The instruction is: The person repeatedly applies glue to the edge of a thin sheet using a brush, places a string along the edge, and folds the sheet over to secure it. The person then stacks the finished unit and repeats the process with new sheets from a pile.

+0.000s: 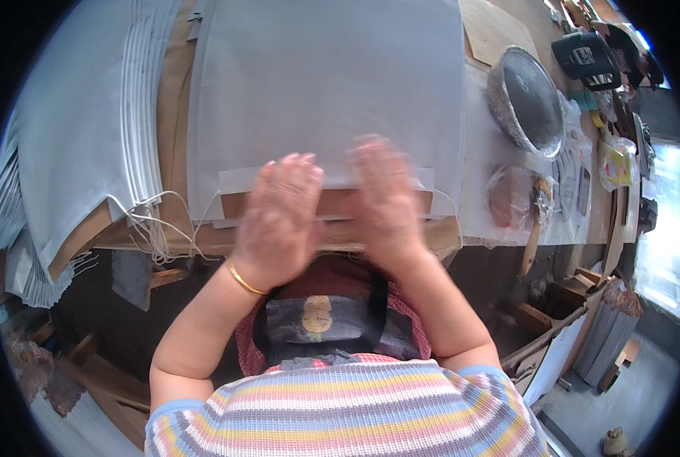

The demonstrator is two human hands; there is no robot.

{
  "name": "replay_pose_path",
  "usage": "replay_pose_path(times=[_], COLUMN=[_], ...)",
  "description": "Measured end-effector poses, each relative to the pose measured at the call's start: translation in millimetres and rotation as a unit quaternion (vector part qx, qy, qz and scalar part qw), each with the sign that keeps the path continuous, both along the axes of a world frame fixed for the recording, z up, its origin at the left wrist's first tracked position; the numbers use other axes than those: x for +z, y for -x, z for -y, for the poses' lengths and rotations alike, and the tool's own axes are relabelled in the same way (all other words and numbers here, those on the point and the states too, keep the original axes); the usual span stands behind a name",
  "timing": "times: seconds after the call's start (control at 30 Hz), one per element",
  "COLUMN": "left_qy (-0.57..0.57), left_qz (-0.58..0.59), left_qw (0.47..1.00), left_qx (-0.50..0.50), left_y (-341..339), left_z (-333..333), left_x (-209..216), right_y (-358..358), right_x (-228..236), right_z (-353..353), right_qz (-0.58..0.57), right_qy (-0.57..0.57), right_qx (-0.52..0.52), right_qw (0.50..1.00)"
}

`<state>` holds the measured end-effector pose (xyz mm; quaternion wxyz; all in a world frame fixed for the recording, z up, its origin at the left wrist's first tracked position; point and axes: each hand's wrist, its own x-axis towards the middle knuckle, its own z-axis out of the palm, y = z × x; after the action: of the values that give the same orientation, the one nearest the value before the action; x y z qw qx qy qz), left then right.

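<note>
A large white paper sheet (325, 91), likely the top of a stack, lies flat in front of me. Along its near edge runs a brown cardboard strip (336, 206), with a narrow white paper flap (241, 180) just beyond it. My left hand (275, 217) lies palm down over the strip's left part, fingers stretched forward. My right hand (386, 206) is over its right part, also flat with fingers out. Both are smeared by motion and hold nothing I can see; whether they press on the paper is unclear. White cord (209, 213) shows at the strip's left end.
To the left, white paper bags (73, 145) lie overlapped, their white cord handles (153, 228) hanging over the table edge. At right stand a round, crusted basin (530, 103), a brush (536, 221), a plastic-wrapped brown item (510, 196) and a black container (586, 57).
</note>
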<state>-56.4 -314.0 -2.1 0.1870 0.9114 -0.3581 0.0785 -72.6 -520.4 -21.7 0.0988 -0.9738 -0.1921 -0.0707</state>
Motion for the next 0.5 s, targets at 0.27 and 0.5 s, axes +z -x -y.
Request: replay_pose_path(times=[0.27,0.5], left_qy=[-0.096,0.160], left_qz=[-0.071,-0.114], left_qw=[0.988,0.957], left_qx=[0.099,0.212], left_y=[-4.3,-14.4], left_z=[-80.3,-79.2], left_x=[-30.8,-25.0], right_y=[29.9,10.2], right_x=[-5.2,8.8], right_z=[69.1,60.9], right_qz=[-0.053,0.112], right_qy=[-0.121,-0.182], right_qx=[-0.190,-0.277], right_qw=[0.973,0.937])
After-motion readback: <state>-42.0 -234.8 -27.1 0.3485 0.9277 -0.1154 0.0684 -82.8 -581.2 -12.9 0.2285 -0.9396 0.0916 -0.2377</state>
